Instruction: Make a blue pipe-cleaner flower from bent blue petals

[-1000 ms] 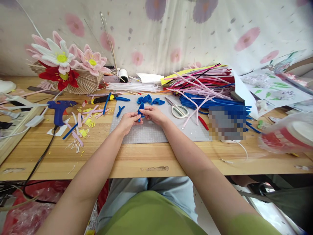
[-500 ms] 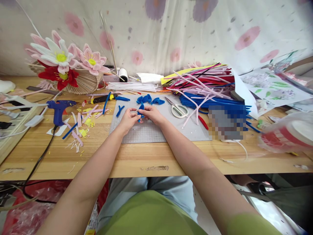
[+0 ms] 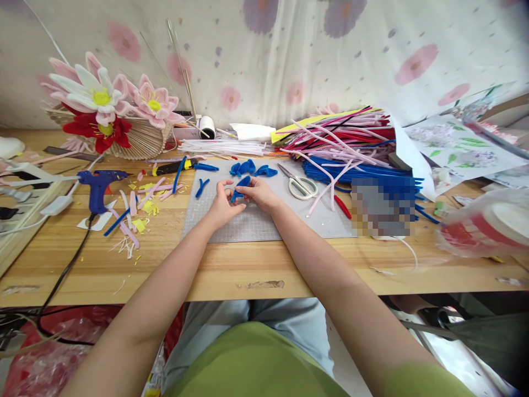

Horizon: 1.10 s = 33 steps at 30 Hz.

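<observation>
Above the grey cutting mat (image 3: 206,226), my right hand (image 3: 261,195) pinches a bent blue pipe cleaner piece (image 3: 243,182) between thumb and fingers. My left hand (image 3: 223,206) is just beside it, thumb stretched away from the half-curled fingers; the fingertips are close to the blue piece, and whether they touch it I cannot tell. Just beyond my hands lie several shaped blue pipe cleaner pieces (image 3: 265,171). A small Y-shaped blue piece (image 3: 201,188) rests left of them. Scissors with pale handles (image 3: 303,188) lie to the right on the mat.
At left stand a blue glue gun (image 3: 98,190) with its cord and a power strip (image 3: 39,207). Fuzzy flowers (image 3: 101,98) sit behind. Yellow and pink scraps (image 3: 151,205) litter the wood. Bundled pipe cleaners (image 3: 347,138) lie back right, near a plastic-wrapped cup (image 3: 487,223).
My left thumb and fingers have spread apart from the blue piece. In my right hand the piece has tilted and now shows more of its bent shape.
</observation>
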Tool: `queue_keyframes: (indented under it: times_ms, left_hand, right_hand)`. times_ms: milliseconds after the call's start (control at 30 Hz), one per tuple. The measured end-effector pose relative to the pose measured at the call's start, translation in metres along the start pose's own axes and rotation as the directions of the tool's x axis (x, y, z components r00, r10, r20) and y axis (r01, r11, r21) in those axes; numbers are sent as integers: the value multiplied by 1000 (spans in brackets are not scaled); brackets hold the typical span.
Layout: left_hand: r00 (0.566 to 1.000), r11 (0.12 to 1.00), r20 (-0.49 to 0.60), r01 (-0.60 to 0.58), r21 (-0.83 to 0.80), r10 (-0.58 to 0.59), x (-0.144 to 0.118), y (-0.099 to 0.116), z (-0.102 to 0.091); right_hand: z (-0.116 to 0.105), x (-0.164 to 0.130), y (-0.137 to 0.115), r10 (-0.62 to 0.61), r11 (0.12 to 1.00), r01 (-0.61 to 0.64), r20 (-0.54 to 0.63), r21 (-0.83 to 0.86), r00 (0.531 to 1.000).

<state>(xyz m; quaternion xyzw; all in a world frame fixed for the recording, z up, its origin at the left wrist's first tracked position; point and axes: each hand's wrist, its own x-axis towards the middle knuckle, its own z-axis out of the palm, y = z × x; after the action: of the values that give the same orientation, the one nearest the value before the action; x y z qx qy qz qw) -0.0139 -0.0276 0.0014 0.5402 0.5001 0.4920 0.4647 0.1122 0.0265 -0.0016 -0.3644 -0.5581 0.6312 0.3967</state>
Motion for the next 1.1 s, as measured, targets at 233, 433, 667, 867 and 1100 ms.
queue_keyframes:
  times_ms: [233, 433, 667, 867, 1100]
  left_hand:
    - [977, 949, -162, -87, 302, 141, -5, -1, 1]
    - [984, 948, -136, -68, 311, 115, -5, 3, -5]
    - [989, 979, -131, 86, 185, -62, 6, -6, -11]
    - [963, 963, -32, 268, -20, -268, 3, 13, -13]
    - [945, 947, -164, 247, -204, -282, 4, 19, -14]
  right_hand:
    - [5, 2, 2, -29, 999, 27, -65, -31, 997]
    - [0, 2, 2, -24, 998, 19, -76, -63, 997]
    - [-5, 1, -4, -100, 979, 112, 81, -172, 992]
    - [-2, -1, -2, -56, 996, 64, 121, -62, 991]
    - [6, 2, 5, 4, 986, -21, 101, 166, 995]
